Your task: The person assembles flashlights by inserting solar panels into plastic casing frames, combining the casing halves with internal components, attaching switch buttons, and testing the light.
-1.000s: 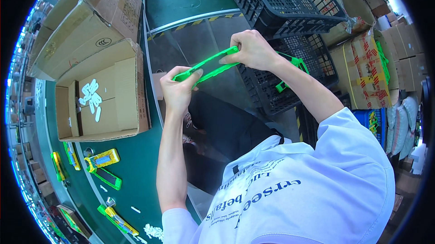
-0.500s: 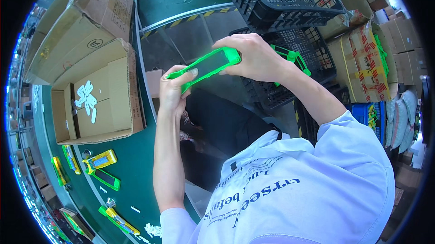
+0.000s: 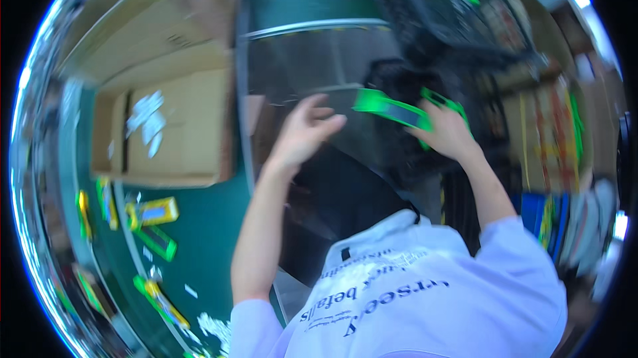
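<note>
My right hand (image 3: 446, 131) grips one end of a bright green plastic frame with a dark panel (image 3: 392, 110), its other end pointing left over my lap. Just behind the fingers another green frame (image 3: 438, 97) shows in the lower black plastic crate (image 3: 488, 115). My left hand (image 3: 306, 129) is apart from the frame, with thumb and fingers spread and nothing in them. Motion blurs both hands and the crate, so the exact grip is unclear.
Left, on the green table (image 3: 206, 232), stands a cardboard box (image 3: 193, 99) holding small white pieces (image 3: 147, 119). Nearer lie yellow-and-green housings (image 3: 156, 212). A black crate (image 3: 458, 46) with green parts stands at the upper right, and a taped carton (image 3: 548, 132) is beyond.
The left hand has let go of the green frame and opened. My right hand has carried the frame right and lower, toward the lower crate. The whole view has shifted.
</note>
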The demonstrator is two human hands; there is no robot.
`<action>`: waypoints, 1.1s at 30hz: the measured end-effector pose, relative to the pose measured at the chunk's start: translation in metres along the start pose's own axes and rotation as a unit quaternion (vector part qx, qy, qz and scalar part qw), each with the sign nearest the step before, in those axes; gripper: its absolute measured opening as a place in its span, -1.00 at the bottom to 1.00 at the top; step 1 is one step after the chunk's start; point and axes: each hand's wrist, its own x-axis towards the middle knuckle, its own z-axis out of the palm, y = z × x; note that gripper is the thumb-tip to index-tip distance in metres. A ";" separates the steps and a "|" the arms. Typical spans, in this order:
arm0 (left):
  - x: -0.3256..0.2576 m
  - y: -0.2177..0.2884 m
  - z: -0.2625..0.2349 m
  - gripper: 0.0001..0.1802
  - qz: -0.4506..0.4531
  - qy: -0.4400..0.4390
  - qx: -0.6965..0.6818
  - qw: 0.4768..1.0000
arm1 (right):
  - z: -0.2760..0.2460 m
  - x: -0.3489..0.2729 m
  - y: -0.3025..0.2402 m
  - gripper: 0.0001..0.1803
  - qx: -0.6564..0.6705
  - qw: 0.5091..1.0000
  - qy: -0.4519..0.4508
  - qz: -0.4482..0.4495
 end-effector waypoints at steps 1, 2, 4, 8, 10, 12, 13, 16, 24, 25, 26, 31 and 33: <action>0.002 -0.009 -0.002 -0.20 0.011 0.012 0.014 1.000 | 0.017 -0.012 0.026 -0.40 -0.034 0.996 -0.012 0.082; 0.005 -0.015 0.000 -0.19 0.025 0.021 0.028 0.999 | 0.017 -0.017 0.038 -0.32 -0.031 0.975 -0.145 0.165; 0.009 -0.011 0.007 -0.25 0.070 0.032 0.081 0.994 | 0.047 -0.059 0.080 -0.13 -0.071 0.981 -0.077 0.164; -0.012 -0.018 0.016 -0.56 0.109 0.014 0.132 0.985 | 0.080 -0.056 0.046 -0.30 -0.057 0.991 -0.110 0.060; -0.050 0.022 0.018 -0.68 0.204 -0.056 0.095 0.973 | 0.069 -0.040 -0.028 -0.55 0.052 0.991 -0.127 -0.008; -0.097 0.091 -0.003 -0.77 0.247 -0.080 0.071 0.963 | 0.067 -0.032 -0.084 -0.75 0.134 0.980 -0.100 -0.109; -0.122 0.113 -0.022 -0.80 0.277 -0.034 0.037 0.960 | 0.067 -0.030 -0.112 -0.83 0.199 0.963 -0.091 -0.155; -0.188 0.143 -0.106 -0.81 0.245 0.181 0.004 0.952 | 0.070 -0.031 -0.188 -0.91 0.332 0.880 -0.054 -0.336; -0.337 0.001 -0.557 -0.42 -0.145 0.581 0.535 0.596 | 0.115 -0.002 -0.332 -0.66 0.284 0.730 -0.069 -0.617; -0.372 -0.016 -0.601 -0.27 -0.208 0.576 0.561 0.558 | 0.116 -0.005 -0.340 -0.63 0.225 0.745 -0.062 -0.625; -0.381 -0.030 -0.634 -0.20 -0.262 0.570 0.574 0.526 | 0.117 -0.004 -0.342 -0.63 0.224 0.747 -0.067 -0.623; -0.429 -0.079 -0.741 -0.09 -0.397 0.517 0.515 0.556 | 0.103 0.010 -0.336 -0.79 0.254 0.745 -0.113 -0.607; -0.392 -0.091 -0.732 -0.14 -0.436 0.527 0.475 0.554 | 0.097 0.011 -0.349 -0.86 0.240 0.761 -0.133 -0.588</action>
